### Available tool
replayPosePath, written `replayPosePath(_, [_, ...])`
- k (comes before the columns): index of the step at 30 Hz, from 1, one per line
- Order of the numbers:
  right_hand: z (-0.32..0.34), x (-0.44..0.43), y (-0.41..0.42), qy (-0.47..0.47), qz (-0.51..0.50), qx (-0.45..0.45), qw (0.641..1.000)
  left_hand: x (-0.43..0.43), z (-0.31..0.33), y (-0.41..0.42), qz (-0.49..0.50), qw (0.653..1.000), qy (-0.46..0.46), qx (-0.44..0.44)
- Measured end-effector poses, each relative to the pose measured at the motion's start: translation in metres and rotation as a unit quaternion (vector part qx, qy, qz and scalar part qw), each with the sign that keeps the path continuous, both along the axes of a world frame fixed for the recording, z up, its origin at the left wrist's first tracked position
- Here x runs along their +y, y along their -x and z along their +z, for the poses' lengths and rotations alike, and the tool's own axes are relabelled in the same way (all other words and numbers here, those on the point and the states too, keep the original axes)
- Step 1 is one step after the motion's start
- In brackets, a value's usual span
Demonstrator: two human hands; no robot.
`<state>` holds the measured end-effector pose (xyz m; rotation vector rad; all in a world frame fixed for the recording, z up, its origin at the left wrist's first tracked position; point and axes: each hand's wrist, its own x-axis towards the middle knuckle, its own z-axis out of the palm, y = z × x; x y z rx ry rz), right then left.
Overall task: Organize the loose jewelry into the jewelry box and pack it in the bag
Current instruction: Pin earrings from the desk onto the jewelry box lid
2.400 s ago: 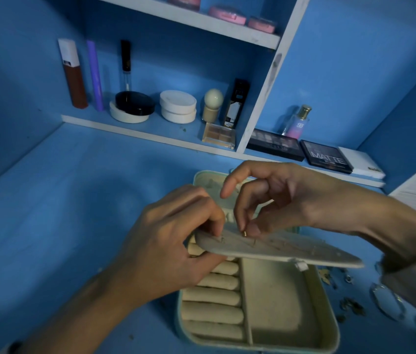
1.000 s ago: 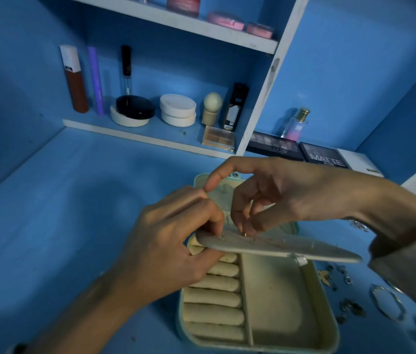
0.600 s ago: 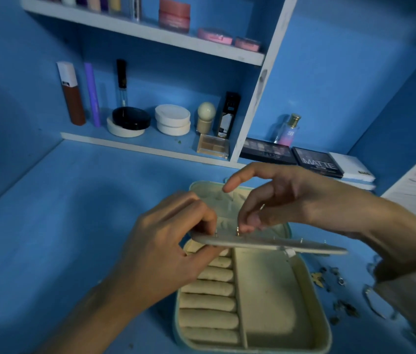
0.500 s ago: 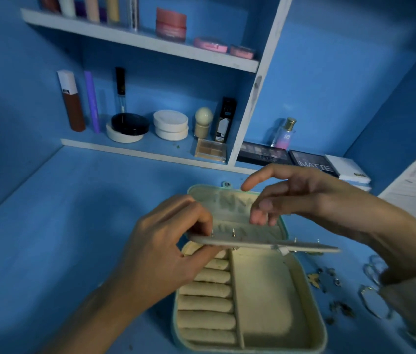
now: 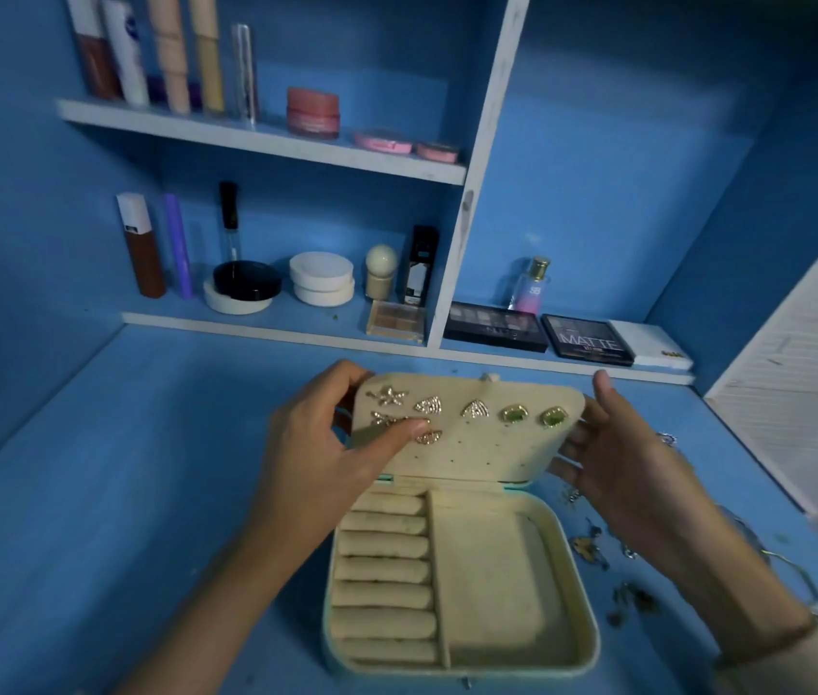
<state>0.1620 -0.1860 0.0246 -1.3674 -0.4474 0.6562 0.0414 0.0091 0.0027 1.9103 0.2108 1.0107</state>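
Left hand (image 5: 319,453) pinches the earring panel (image 5: 487,443), thumb across its front, fingertips hidden behind; right hand (image 5: 622,469) rests flat-fingered against the opposite edge

Open jewelry box (image 5: 497,569), perhaps seven earrings (image 5: 474,409)

Probably home vanity: cosmetics shelves (image 5: 266,143).

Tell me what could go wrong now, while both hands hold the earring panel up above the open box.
1. The thumb of the left hand lies over the lower earrings on the earring panel; sliding it may push one loose.
2. The loose jewelry lies on the table close beside the forearm of the right hand; the sleeve could sweep pieces away.
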Motion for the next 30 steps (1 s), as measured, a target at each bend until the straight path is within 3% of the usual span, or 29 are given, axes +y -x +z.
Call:
replayPosePath(5, [0.001, -0.004, 0.009, 0.009, -0.053, -0.02, 0.998, 0.001, -0.007, -0.011, 0.001, 0.998, 0.061, 0.014])
replayPosePath(13, [0.001, -0.035, 0.012, 0.117, -0.118, -0.155, 0.974, 0.004, -0.01, -0.01, -0.031, 0.997, 0.063, 0.028])
replayPosePath(15, [-0.002, -0.044, 0.008, 0.187, -0.093, -0.23, 0.951, 0.004, -0.012, -0.01, -0.037, 0.997, 0.064, 0.023])
replayPosePath(20, [-0.008, -0.063, 0.0, 0.365, -0.022, -0.385, 0.847, 0.006, -0.014, -0.011, -0.038, 0.998, 0.049, 0.016])
replayPosePath(25, [-0.007, -0.071, 0.002, 0.415, 0.013, -0.453, 0.789, 0.007, -0.014, -0.011, -0.036, 0.998, 0.041, 0.022])
replayPosePath(30, [-0.009, -0.078, 0.005, 0.443, 0.03, -0.478, 0.758, 0.008, -0.014, -0.011, -0.032, 0.999, 0.036, 0.024])
